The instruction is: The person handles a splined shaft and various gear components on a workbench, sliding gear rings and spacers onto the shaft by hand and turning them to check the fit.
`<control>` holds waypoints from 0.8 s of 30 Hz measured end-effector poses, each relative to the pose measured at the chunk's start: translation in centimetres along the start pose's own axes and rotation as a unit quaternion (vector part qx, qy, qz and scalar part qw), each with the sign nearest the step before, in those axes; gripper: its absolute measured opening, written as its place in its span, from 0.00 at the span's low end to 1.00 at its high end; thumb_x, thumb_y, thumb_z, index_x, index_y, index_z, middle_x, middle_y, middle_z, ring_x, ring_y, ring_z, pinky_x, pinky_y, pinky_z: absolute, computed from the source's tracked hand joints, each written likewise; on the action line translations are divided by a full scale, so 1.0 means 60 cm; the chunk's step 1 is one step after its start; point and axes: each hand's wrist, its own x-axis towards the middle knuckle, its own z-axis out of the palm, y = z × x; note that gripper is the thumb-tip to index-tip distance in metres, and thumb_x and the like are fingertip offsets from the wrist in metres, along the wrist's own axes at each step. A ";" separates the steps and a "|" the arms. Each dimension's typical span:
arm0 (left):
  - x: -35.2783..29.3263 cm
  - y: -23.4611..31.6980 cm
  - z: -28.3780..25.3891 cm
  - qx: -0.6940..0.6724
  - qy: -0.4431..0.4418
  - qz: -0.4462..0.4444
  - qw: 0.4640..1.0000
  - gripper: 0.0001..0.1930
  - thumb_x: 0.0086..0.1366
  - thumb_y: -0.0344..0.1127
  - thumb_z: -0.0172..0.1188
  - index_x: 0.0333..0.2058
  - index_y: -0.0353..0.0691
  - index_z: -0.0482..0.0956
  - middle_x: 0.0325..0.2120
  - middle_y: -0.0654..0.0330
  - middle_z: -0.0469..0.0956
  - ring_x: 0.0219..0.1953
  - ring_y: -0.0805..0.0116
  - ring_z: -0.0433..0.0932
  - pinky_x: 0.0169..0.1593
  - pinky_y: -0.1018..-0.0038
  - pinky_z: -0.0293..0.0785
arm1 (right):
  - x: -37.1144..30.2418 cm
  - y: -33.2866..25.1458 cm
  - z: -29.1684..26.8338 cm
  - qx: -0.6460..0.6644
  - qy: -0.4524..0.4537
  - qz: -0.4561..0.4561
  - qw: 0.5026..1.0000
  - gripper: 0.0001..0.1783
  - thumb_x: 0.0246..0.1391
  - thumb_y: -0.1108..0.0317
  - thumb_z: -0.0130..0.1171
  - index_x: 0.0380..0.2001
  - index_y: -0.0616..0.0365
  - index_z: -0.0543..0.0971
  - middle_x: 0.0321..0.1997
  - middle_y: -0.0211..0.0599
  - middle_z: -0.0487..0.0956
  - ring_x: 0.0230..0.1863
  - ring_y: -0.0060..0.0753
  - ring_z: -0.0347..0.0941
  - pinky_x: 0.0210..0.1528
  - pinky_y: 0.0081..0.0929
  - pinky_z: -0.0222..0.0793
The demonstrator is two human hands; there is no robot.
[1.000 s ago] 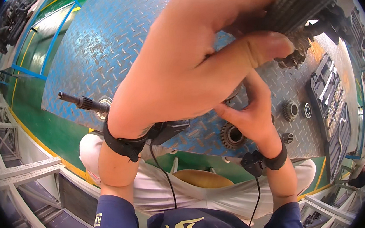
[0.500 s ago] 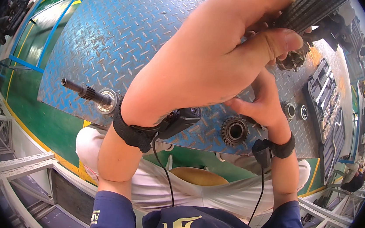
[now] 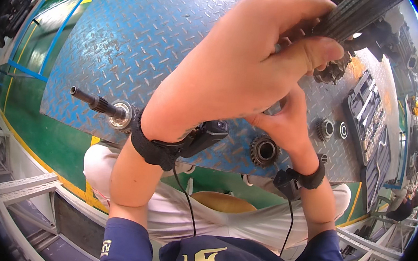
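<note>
My left hand (image 3: 255, 67) reaches across to the upper right, its fingers and thumb closed round a dark splined shaft (image 3: 358, 16). A toothed gear (image 3: 334, 71) shows just below that grip; whether it sits on the shaft I cannot tell. My right hand (image 3: 290, 123) is below and partly behind the left one. Its thumb points left, and its other fingers are hidden, so what it holds, if anything, does not show. A dark gear (image 3: 254, 154) with a wide bore lies on the blue metal table (image 3: 127, 42), nearest to the right hand.
Left of my left wrist lies another shaft (image 3: 98, 104) with a bearing. To the right are a small gear (image 3: 325, 130), a ring (image 3: 343, 130), a small cylindrical part (image 3: 322, 158) by my right wrist, and an open tool case (image 3: 359, 115). Dark machinery stands at the upper right.
My right hand and wrist have moved a little left, uncovering the small cylindrical part beside the wrist. My left hand keeps its grip on the shaft, nearly still.
</note>
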 end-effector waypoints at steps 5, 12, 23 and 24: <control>-0.002 -0.020 0.003 0.018 0.034 0.062 0.997 0.11 0.63 0.31 0.65 0.41 0.31 0.80 0.24 0.49 0.80 0.25 0.61 0.77 0.34 0.68 0.74 | -0.008 -0.003 0.004 -0.003 0.038 -0.037 0.999 0.43 0.35 0.66 0.81 0.57 0.65 0.74 0.50 0.41 0.80 0.53 0.34 0.77 0.60 0.33 0.69; 0.000 -0.035 0.006 0.033 0.056 0.135 0.989 0.12 0.65 0.32 0.62 0.44 0.31 0.78 0.31 0.43 0.79 0.34 0.45 0.78 0.40 0.63 0.74 | -0.017 -0.025 -0.005 0.025 0.044 -0.085 0.995 0.46 0.37 0.69 0.81 0.61 0.68 0.70 0.54 0.43 0.79 0.57 0.31 0.75 0.62 0.32 0.69; -0.013 -0.030 -0.019 -0.128 -0.071 -0.029 0.989 0.25 0.77 0.48 0.50 0.61 0.34 0.70 0.49 0.59 0.78 0.49 0.74 0.76 0.55 0.75 0.73 | -0.010 -0.056 -0.012 0.122 0.086 -0.170 0.974 0.52 0.39 0.74 0.79 0.67 0.71 0.63 0.61 0.49 0.74 0.60 0.38 0.74 0.65 0.36 0.70; -0.014 -0.030 -0.020 -0.186 -0.079 -0.051 0.978 0.28 0.77 0.52 0.48 0.64 0.34 0.67 0.50 0.58 0.77 0.50 0.74 0.76 0.56 0.75 0.72 | -0.007 -0.059 -0.012 0.149 0.091 -0.168 0.970 0.52 0.40 0.75 0.79 0.67 0.71 0.62 0.61 0.50 0.74 0.61 0.39 0.74 0.65 0.37 0.70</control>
